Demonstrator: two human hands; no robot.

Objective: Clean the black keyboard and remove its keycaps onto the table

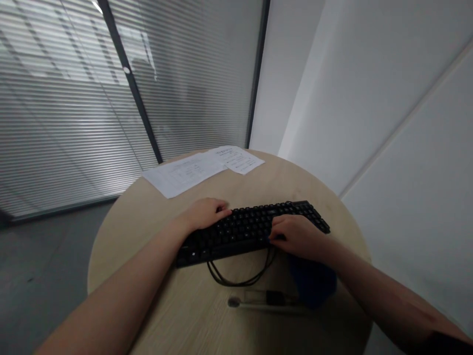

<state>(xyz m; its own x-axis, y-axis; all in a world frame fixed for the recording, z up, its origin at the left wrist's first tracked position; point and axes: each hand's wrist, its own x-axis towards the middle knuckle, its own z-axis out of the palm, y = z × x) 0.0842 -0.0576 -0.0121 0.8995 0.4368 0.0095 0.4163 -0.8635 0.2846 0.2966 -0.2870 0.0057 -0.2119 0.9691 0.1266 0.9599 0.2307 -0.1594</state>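
A black keyboard [236,229] lies at a slant on the round wooden table. My left hand [207,213] is at its upper left edge, thumb stretched over the keys and the other fingers curled round the far side, partly hidden. Over the right half of the keys is my right hand [295,234], its fingers pinched together. A bit of blue shows at those fingertips, and a dark blue cloth [314,283] hangs or lies below the same wrist. The keyboard's black cable [240,283] loops out in front of it.
Near the front of the table [177,320] lies a thin brush-like tool [258,301] with a dark round tip, partly under the cloth. Printed paper sheets [188,172] rest at the far edge. A glass partition with blinds [207,88] and a white wall [369,98] stand behind.
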